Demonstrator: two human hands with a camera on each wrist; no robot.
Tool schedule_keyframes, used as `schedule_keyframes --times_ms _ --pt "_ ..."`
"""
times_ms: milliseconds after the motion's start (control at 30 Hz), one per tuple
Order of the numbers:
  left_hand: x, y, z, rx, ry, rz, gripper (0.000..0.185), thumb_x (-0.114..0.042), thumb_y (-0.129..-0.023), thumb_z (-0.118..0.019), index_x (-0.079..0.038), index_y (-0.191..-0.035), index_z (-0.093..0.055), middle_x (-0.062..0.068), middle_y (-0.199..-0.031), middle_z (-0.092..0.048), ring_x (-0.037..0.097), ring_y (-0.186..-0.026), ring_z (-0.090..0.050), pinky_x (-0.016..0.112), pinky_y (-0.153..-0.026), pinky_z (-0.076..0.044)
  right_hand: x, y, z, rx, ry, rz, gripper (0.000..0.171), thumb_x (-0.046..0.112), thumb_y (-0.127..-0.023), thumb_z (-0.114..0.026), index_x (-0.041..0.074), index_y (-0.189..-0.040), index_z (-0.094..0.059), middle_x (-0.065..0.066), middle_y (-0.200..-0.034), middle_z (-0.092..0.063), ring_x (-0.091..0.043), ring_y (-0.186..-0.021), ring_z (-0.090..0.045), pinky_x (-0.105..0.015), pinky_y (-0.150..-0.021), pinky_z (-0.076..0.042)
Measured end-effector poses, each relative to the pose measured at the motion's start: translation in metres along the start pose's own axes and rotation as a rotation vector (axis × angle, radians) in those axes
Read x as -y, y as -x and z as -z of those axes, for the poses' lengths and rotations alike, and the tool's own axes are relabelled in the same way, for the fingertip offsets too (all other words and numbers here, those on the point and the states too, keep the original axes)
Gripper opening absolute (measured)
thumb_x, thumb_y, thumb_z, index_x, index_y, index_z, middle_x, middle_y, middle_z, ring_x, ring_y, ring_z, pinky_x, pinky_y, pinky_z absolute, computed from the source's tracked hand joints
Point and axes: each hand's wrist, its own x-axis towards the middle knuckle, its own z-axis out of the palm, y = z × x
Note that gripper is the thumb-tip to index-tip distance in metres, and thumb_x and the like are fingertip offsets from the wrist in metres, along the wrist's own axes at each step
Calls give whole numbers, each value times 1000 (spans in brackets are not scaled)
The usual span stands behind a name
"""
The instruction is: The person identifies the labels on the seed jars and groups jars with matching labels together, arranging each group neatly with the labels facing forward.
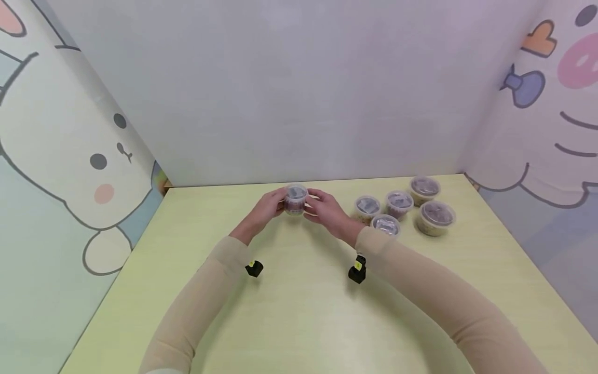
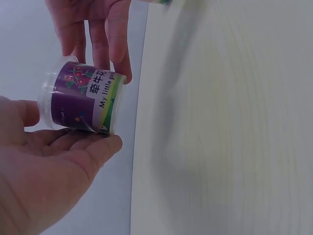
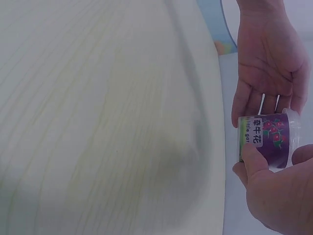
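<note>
Both hands hold one small plastic cup (image 1: pixel 295 199) above the far middle of the pale yellow table (image 1: pixel 299 311). It has a clear lid and a purple flower label (image 2: pixel 83 100) and is tipped on its side. My left hand (image 1: pixel 278 203) cradles it with fingers (image 2: pixel 93 147) beneath and the thumb by the lid. From the other side my right hand (image 1: pixel 312 205) pinches it, its thumb (image 3: pixel 252 159) pressed on the label (image 3: pixel 266 139). My left hand's palm (image 3: pixel 266 68) shows behind the cup in the right wrist view.
Several similar lidded cups (image 1: pixel 398 203) stand grouped at the table's far right. Cartoon-printed walls (image 1: pixel 70 156) close in the left, back and right sides. A black camera unit (image 1: pixel 357 271) sits under each wrist.
</note>
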Motion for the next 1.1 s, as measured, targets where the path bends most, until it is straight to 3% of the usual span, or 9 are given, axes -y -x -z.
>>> schedule_keyframes --times_ms 167,400,700,933,1100 --pt "2 2 7 -28 -11 -26 56 -38 -111 -39 -2 -154 -41 17 -154 -44 31 -143 -40 42 -115 -36 -1 -1 -7 -12 -2 24 48 15 -108 -50 4 -153 -40 -22 -150 -45 -38 -134 -50 -43 -105 -47" --pt "8 5 30 -162 41 -39 53 -36 -111 -41 -2 -151 -45 18 -152 -45 32 -141 -43 42 -114 -37 -10 -17 -40 -15 -15 70 55 18 -107 -53 5 -157 -35 -21 -152 -45 -34 -136 -49 -44 -105 -48" --pt "24 4 66 -273 58 47 58 -43 -111 -37 -5 -154 -41 19 -154 -40 31 -142 -38 40 -117 -34 -27 -37 -88 -29 -92 49 59 14 -106 -51 9 -160 -29 -22 -154 -42 -35 -140 -44 -45 -107 -45" --pt "36 -2 78 -317 64 59 58 -41 -111 -38 -2 -153 -42 20 -149 -44 31 -138 -44 37 -113 -40 -34 -49 -101 -48 -108 27 59 14 -105 -52 9 -160 -30 -22 -155 -40 -34 -141 -42 -45 -110 -43" --pt "44 -2 78 -299 37 56 55 -39 -111 -37 -1 -151 -44 20 -148 -47 31 -136 -47 35 -110 -43 -39 -49 -98 -57 -64 28 57 13 -105 -50 11 -160 -32 -18 -157 -39 -29 -143 -41 -45 -111 -41"
